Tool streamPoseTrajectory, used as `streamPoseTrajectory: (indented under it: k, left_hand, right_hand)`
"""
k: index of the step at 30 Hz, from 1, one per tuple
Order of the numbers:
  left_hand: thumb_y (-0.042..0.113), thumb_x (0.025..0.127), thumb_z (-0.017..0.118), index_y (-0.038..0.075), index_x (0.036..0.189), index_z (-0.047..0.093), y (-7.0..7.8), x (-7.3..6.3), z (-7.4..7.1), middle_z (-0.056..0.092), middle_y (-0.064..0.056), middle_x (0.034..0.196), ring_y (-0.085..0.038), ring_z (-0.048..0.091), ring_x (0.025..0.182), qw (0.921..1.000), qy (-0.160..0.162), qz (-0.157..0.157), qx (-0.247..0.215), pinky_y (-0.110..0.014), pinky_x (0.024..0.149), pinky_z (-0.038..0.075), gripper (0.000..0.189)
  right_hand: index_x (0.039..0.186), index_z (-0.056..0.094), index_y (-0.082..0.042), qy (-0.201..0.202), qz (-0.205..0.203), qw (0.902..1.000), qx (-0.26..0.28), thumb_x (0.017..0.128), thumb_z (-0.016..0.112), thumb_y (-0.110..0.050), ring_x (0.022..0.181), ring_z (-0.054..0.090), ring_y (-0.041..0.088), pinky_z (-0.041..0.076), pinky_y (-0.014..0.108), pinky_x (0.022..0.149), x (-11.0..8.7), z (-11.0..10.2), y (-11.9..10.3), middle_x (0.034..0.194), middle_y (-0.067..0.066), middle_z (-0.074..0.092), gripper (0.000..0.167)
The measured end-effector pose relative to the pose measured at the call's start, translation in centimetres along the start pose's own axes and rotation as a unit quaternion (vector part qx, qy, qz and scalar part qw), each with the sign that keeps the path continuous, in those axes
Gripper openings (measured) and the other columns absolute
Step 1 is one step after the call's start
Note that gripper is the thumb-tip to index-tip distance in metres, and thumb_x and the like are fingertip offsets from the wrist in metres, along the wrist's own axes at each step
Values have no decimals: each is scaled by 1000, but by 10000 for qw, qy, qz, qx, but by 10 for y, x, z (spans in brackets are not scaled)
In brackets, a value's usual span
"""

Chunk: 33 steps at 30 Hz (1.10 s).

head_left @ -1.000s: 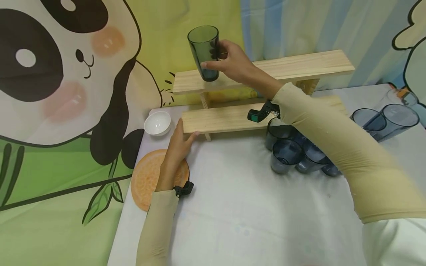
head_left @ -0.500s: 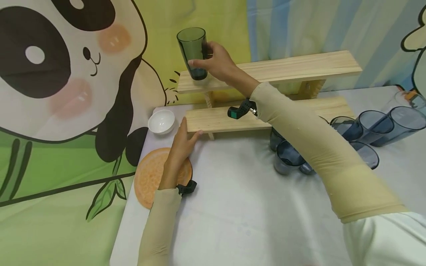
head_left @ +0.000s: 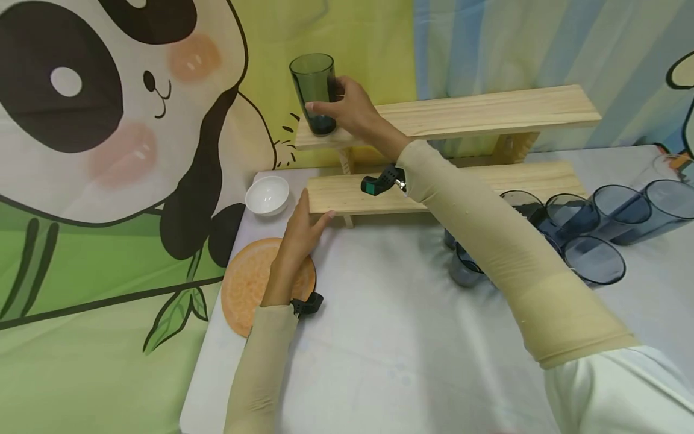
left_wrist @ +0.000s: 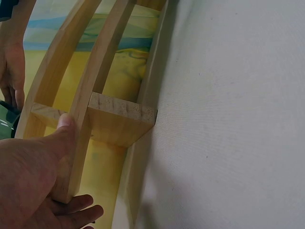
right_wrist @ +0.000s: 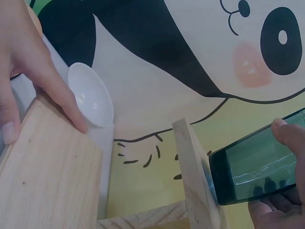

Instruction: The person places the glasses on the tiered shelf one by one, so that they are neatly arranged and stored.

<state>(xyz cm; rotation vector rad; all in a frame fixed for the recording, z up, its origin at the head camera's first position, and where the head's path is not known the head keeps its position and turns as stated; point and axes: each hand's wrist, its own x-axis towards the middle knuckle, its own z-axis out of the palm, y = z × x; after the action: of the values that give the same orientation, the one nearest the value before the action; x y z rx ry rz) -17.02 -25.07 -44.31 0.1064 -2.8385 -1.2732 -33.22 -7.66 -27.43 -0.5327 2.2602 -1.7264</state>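
The right hand [head_left: 353, 108] curls round a green glass [head_left: 311, 87] at the left end of the upper board [head_left: 488, 113], base contact unclear. The left hand [head_left: 300, 235] grips the left end of the lower board [head_left: 337, 193].

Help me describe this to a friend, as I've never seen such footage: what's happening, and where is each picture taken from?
There is no machine, just a person's two bare hands. The wide view comes from a camera worn on the head; the closer ones, from cameras on the wrists. The right hand holds a green glass at the left end of the upper wooden board; whether its base touches is hard to tell. The left hand rests on the lower board's left end. The white table bears a white bowl, an orange disc and bluish glasses, partly hidden by a sleeve.
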Motion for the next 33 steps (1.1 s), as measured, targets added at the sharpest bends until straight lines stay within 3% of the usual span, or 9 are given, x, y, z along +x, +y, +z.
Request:
streamPoseTrajectory:
  k: [20, 27, 33]
  left_hand:
    - [61, 101, 61, 9, 171, 5, 7, 4, 6, 16, -18, 176, -36, 20, 161, 9998, -78, -149, 93, -54, 129, 22, 103]
    - [63, 101, 61, 10, 171, 5, 9, 7, 8, 16, -19, 176, -37, 20, 161, 9998, -171, -105, 83, -55, 129, 23, 104]
    - [66, 100, 60, 13, 171, 2, 5, 9, 5, 14, -17, 176, -37, 18, 162, 9997, -182, -99, 118, -56, 129, 21, 106]
  right_hand:
    - [164, 31, -13, -72, -372, 9989, -267, 97, 78, -41, 144, 46, 14, 38, 19, 117, -4, 9, 10, 162, 3, 45, 86]
    - [167, 29, -13, -446, 71, 9955, -829, 96, 77, -46, 150, 42, 14, 36, 25, 121, -12, -3, 8, 167, 3, 41, 92]
    - [171, 16, -12, -647, 297, 9827, -1711, 96, 72, -58, 157, 33, 17, 34, 32, 125, -34, -27, -1, 174, 4, 29, 104]
